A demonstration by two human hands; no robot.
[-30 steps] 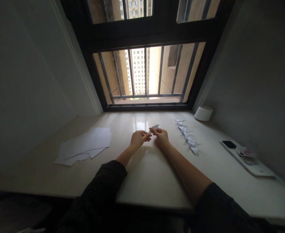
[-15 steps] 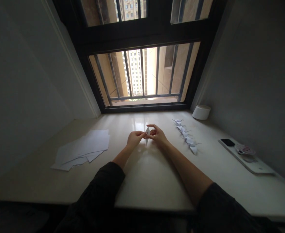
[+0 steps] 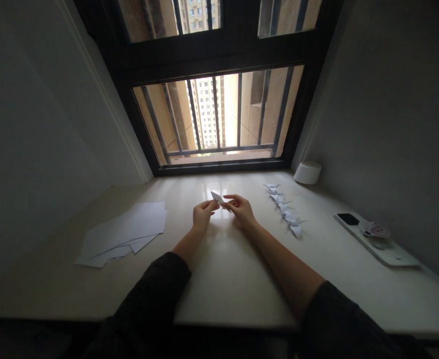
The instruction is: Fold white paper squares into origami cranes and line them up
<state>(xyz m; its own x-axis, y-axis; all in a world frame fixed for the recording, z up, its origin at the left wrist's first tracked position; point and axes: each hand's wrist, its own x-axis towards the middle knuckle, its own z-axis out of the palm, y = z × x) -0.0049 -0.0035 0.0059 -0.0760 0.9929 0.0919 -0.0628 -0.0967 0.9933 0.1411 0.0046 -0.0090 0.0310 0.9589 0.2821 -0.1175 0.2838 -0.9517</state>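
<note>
A small folded piece of white paper (image 3: 216,196) is held up over the middle of the sill, its pointed end tilted to the upper left. My left hand (image 3: 203,213) pinches it from the left between thumb and fingers. From the right, my right hand (image 3: 241,209) grips its lower right end with thumb and fingertips, the index finger reaching above. To the right of my hands, several folded white paper cranes (image 3: 286,212) stand in a slanting row. On the left lies a loose stack of white paper sheets (image 3: 127,230).
A phone (image 3: 376,239) in a pale case with a round, clear-looking grip lies at the right. A white round container (image 3: 308,172) stands in the back right corner. Behind the pale sill (image 3: 234,289) is a dark-framed window (image 3: 219,169) with bars outside.
The folded paper has turned from nearly upright to leaning up and left. My left hand has shifted slightly left and down, and the view has moved a little.
</note>
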